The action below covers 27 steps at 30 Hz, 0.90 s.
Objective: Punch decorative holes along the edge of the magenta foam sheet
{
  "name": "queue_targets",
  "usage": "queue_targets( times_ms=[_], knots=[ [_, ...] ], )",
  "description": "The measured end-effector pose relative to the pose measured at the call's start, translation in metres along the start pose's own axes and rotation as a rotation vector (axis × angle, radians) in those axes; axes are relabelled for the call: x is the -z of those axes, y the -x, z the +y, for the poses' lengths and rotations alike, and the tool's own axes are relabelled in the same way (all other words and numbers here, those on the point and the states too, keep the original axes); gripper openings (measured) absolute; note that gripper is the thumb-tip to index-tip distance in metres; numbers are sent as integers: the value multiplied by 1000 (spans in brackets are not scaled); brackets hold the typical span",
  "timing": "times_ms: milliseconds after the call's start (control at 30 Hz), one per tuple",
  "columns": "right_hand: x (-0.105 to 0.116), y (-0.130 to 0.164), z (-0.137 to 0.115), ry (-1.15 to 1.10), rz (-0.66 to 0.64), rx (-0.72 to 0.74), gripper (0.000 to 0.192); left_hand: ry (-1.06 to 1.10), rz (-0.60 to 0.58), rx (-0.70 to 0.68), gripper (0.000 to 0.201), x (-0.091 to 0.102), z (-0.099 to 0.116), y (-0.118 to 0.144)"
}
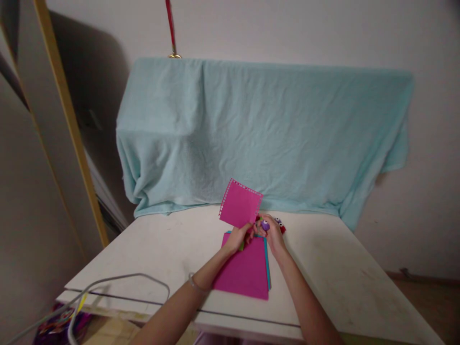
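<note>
Head view, one moment. Both hands meet above the middle of the white rectangular table (151, 249), toward its far edge. Left hand (237, 238) is closed in a pinch on the lower edge of a magenta square paper sheet with a lacy punched border (240, 203); the sheet stands raised and tilted, clear of the table. Right hand (271, 233) is curled around a small purple-topped craft punch (265, 224), which touches the sheet's lower right corner. A small red object with a white dot (280, 224) lies just beside the right hand; too small to identify.

Flat on the table under the wrists: a stack of magenta paper over teal paper (246, 270), reaching toward the near edge. A light blue blanket draped over something bulky (258, 134) fills the space beyond the far edge. A grey cable (136, 277) loops over the near left corner.

Judgement: the step in hand is edging the sheet with the punch; two sides look finished. The next move would likely call for sliding the unpunched edge squarely into the punch's slot, matching the last cut so that the pattern runs on, then pressing firmly with the sheet held steady.
</note>
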State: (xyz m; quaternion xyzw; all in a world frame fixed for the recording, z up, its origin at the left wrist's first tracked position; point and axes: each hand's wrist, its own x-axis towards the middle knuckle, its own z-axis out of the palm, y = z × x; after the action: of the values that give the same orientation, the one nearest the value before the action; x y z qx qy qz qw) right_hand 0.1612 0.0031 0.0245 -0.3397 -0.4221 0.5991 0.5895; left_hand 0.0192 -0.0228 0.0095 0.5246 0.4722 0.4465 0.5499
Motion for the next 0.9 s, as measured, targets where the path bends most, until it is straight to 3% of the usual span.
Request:
queue_targets(
  times_ms=[233, 400, 567, 667, 900],
  knots=[
    [7, -1, 8, -12, 51, -68, 41, 65, 32, -69, 62, 1, -5, -5],
    [12, 2, 9, 101, 102, -62, 43, 86, 118, -177, 51, 1, -3, -6],
    [12, 3, 11, 208, 204, -2, 44, 4, 264, -56, 45, 5, -3, -8],
    [11, 2, 14, 227, 222, 25, 47, 78, 213, -46, 50, 7, -6, -11],
    [7, 3, 10, 225, 190, 66, 48, 316, 75, -172, 66, 5, 0, -14]
  ],
)
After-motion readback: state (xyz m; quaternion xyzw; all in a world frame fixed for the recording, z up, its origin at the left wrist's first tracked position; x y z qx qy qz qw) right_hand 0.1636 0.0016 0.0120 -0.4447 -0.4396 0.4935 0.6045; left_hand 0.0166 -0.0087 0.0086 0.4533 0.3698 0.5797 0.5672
